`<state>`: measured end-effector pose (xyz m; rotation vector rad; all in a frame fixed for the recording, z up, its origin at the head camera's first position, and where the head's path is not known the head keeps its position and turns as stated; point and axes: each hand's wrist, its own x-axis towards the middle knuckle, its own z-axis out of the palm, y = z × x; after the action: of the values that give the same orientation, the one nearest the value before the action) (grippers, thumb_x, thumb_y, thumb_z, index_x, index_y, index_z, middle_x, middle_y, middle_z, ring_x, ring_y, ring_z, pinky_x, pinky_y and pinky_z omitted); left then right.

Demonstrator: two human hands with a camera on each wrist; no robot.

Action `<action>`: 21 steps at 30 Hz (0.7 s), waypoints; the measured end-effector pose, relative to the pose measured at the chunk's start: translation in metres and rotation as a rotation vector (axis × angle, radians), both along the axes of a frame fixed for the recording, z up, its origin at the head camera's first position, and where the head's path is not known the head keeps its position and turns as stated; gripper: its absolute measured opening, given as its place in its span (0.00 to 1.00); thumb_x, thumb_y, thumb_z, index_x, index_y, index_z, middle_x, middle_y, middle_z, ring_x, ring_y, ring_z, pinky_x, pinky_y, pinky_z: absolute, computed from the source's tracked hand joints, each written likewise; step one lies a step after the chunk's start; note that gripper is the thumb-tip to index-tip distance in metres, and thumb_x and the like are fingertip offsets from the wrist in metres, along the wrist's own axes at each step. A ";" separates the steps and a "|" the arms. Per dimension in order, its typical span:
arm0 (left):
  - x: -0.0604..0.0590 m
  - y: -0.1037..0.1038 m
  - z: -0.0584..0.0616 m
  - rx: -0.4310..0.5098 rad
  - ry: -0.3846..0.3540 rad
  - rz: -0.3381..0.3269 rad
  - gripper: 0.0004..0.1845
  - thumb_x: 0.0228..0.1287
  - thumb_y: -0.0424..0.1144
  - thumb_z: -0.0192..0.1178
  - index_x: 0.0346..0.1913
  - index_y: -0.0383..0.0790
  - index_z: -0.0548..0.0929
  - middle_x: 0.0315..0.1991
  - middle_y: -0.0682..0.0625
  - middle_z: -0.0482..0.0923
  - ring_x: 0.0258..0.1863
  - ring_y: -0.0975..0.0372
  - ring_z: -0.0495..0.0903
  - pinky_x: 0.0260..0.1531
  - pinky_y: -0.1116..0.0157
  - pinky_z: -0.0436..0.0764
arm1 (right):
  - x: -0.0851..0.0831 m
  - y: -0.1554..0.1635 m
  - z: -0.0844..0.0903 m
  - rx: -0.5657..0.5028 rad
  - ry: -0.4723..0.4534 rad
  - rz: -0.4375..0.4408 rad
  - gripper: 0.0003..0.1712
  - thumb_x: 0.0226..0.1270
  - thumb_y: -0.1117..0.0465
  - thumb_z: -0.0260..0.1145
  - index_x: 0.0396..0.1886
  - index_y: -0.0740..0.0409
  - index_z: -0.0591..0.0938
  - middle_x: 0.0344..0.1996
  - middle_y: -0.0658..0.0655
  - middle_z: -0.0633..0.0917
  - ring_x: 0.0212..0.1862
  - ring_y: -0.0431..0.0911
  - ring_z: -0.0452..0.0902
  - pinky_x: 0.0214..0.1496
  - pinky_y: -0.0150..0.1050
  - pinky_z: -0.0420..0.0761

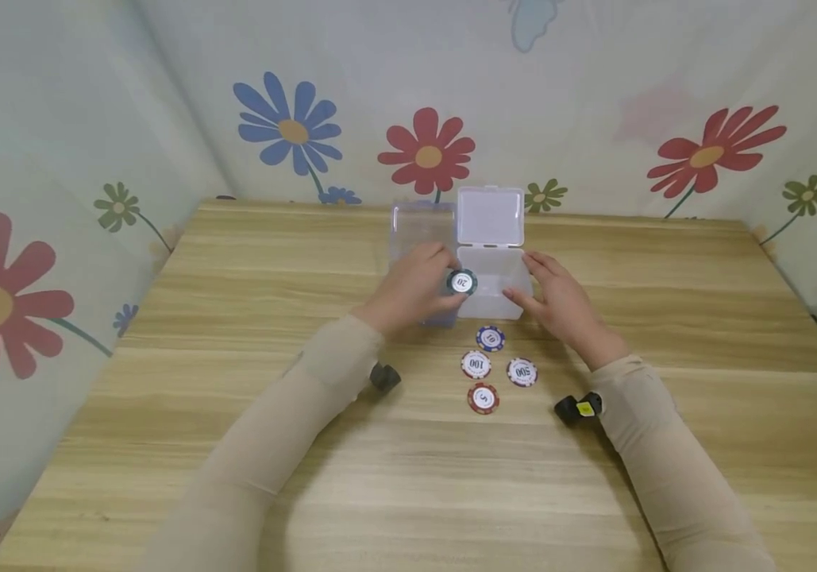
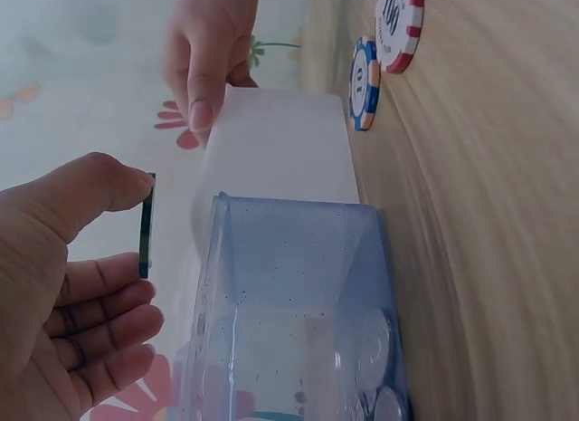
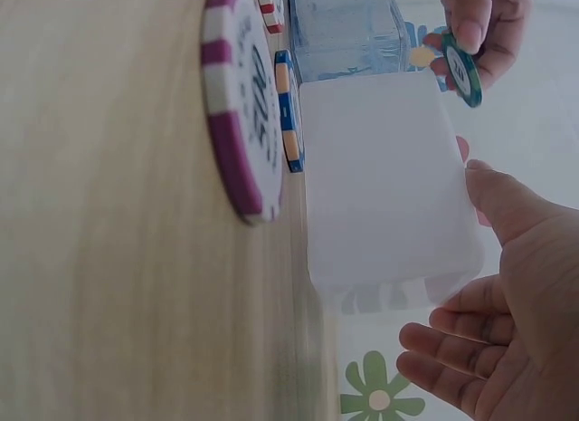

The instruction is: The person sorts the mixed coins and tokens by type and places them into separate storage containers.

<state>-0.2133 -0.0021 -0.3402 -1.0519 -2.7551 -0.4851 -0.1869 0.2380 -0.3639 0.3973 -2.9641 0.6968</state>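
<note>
Thumb and forefinger of my left hand (image 1: 414, 287) pinch a green poker chip (image 1: 461, 282) marked 20, held up over the boxes; in the left wrist view the chip (image 2: 147, 226) is edge-on. A white plastic box (image 1: 491, 298) stands with its lid (image 1: 491, 216) raised. At its right side, my right hand (image 1: 560, 306) holds the box, thumb at the front rim and fingers along the side. Left of it is a clear bluish plastic box (image 2: 298, 258) with round chips low inside, partly blurred.
In front of the boxes lie a blue chip (image 1: 490, 338) marked 10, a white-faced chip (image 1: 475, 365) marked 100, a purple-edged chip (image 1: 522, 372) marked 500 and a red chip (image 1: 483, 398) marked 5. A flower-printed curtain (image 1: 558, 103) hangs behind the wooden table (image 1: 294, 262).
</note>
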 end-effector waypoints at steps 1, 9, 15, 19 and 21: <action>-0.002 0.002 0.000 -0.002 -0.002 0.004 0.23 0.58 0.50 0.67 0.48 0.35 0.80 0.45 0.46 0.77 0.46 0.57 0.75 0.52 0.63 0.77 | 0.000 0.000 0.000 0.003 0.002 0.001 0.43 0.69 0.47 0.61 0.71 0.71 0.59 0.71 0.72 0.60 0.73 0.65 0.55 0.75 0.57 0.56; -0.017 0.022 0.003 -0.078 -0.023 0.025 0.24 0.58 0.52 0.66 0.50 0.37 0.80 0.47 0.47 0.77 0.47 0.58 0.74 0.55 0.65 0.75 | 0.000 0.000 -0.003 0.010 -0.018 0.008 0.44 0.69 0.43 0.59 0.72 0.67 0.59 0.72 0.70 0.60 0.73 0.65 0.54 0.75 0.59 0.56; -0.024 0.031 0.006 -0.189 0.004 0.015 0.23 0.58 0.54 0.65 0.48 0.39 0.82 0.44 0.48 0.78 0.45 0.58 0.74 0.52 0.63 0.74 | 0.000 -0.001 -0.001 0.017 -0.013 0.014 0.43 0.68 0.44 0.60 0.71 0.68 0.60 0.72 0.69 0.61 0.73 0.64 0.55 0.74 0.58 0.57; -0.029 0.035 0.002 -0.255 0.015 0.011 0.21 0.58 0.55 0.65 0.43 0.40 0.83 0.41 0.49 0.78 0.43 0.58 0.73 0.51 0.61 0.73 | 0.001 -0.001 0.001 0.012 -0.026 0.015 0.43 0.68 0.44 0.60 0.71 0.69 0.60 0.72 0.69 0.61 0.73 0.64 0.55 0.74 0.58 0.57; -0.031 0.036 0.001 -0.269 0.009 0.007 0.21 0.58 0.55 0.65 0.42 0.40 0.84 0.40 0.49 0.78 0.42 0.58 0.73 0.50 0.61 0.72 | 0.003 -0.001 0.000 0.016 -0.038 0.011 0.43 0.68 0.44 0.61 0.71 0.68 0.60 0.72 0.68 0.60 0.73 0.64 0.55 0.74 0.58 0.57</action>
<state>-0.2438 0.0336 -0.3394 -1.0939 -2.8719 -0.1084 -0.1844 0.2367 -0.3639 0.4062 -3.0073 0.6900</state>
